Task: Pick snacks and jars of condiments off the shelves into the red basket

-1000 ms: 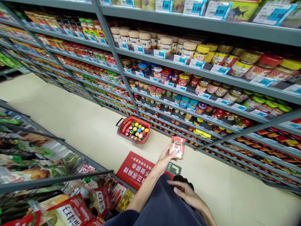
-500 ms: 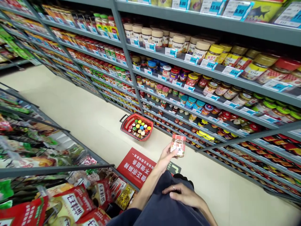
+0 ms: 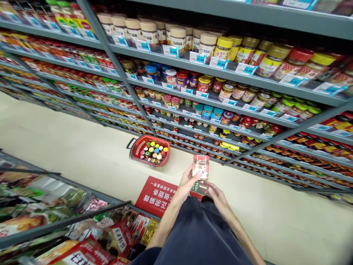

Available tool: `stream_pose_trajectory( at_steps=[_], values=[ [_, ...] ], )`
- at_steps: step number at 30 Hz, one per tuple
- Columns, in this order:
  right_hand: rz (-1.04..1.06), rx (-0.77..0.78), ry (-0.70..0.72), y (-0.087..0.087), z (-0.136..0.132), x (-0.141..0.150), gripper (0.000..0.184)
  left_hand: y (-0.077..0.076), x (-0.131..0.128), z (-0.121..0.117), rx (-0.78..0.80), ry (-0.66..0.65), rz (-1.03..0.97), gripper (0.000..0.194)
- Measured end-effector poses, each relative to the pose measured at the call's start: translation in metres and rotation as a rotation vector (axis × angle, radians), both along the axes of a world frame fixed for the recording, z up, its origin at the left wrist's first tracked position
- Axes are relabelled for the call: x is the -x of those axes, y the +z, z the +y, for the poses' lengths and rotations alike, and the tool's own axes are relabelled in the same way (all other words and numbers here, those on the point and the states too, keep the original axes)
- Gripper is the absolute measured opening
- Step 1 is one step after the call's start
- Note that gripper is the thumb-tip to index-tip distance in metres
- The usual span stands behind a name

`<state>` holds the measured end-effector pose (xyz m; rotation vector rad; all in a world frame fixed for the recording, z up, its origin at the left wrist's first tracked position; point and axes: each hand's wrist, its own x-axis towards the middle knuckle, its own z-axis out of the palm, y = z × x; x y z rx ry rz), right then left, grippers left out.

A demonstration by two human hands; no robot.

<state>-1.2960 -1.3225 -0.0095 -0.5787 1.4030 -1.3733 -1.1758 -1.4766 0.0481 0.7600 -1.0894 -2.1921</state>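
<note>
My left hand is wrapped round a jar with a red lid and a red-and-white checked label, held upright in front of my body. Just below and to the right of the jar is my right hand, its fingers apart and reaching toward the jar's base. Whether its fingertips touch the glass I cannot tell. On the floor beyond my hands, to the left, stands a red shopping basket holding many jars with lids of several colours.
Grey shelves full of jars and price tags run along the far side. At the lower left, a rack holds bagged snacks. A red floor sticker lies on the pale floor between them.
My right hand has left my shirt and moved up beside the jar. The left hand still holds the jar. The view has turned, so the shelves and basket appear further left.
</note>
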Motion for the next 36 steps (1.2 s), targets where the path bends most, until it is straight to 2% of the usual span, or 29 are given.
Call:
stream_pose_trajectory(
  at_steps=[3,7,13,16,18,20,21,23,25,27,28,29,31,36],
  values=[
    [-0.010,0.097,-0.121,0.009,-0.009,0.011,0.058,0.001,0.004,0.005,0.065,-0.113,0.002,0.061],
    [-0.059,0.116,-0.135,0.018,-0.013,0.014,0.060,0.007,0.003,0.013,0.168,-0.263,0.012,0.061],
    [-0.053,0.087,-0.171,-0.002,-0.003,0.004,0.065,0.026,-0.012,0.013,0.462,-0.381,-0.165,0.074],
    [-0.047,0.107,-0.181,-0.008,-0.001,-0.003,0.064,0.019,-0.026,0.004,0.519,-0.351,-0.226,0.076],
    [-0.033,0.112,-0.168,-0.006,-0.002,-0.006,0.064,-0.004,-0.038,-0.011,0.477,-0.241,-0.282,0.082],
    [-0.026,0.111,-0.162,-0.002,-0.004,-0.008,0.065,-0.041,-0.051,-0.033,0.316,-0.152,-0.277,0.089],
    [-0.026,0.113,-0.162,0.001,-0.005,-0.009,0.066,-0.064,-0.058,-0.045,0.170,-0.170,-0.234,0.087],
    [-0.031,0.124,-0.163,0.005,-0.006,-0.011,0.063,-0.114,-0.072,-0.065,-0.280,-0.234,-0.147,0.070],
    [-0.044,0.144,-0.164,0.007,-0.006,-0.014,0.059,-0.161,-0.087,-0.074,-0.463,-0.191,-0.155,0.081],
    [-0.070,0.168,-0.155,0.007,-0.005,-0.017,0.058,-0.197,-0.101,-0.075,-0.747,0.130,-0.081,0.098],
    [-0.085,0.179,-0.147,0.007,-0.004,-0.018,0.058,-0.209,-0.106,-0.072,-0.825,0.273,-0.028,0.105],
    [-0.097,0.188,-0.140,0.007,-0.004,-0.019,0.059,-0.217,-0.109,-0.069,-0.874,0.384,0.027,0.111],
    [-0.107,0.190,-0.140,0.008,-0.004,-0.020,0.062,-0.224,-0.108,-0.062,-0.880,0.483,0.106,0.118],
    [-0.099,0.169,-0.120,0.014,-0.006,-0.016,0.058,-0.217,-0.081,-0.052,-0.868,0.455,0.119,0.114]
  ],
)
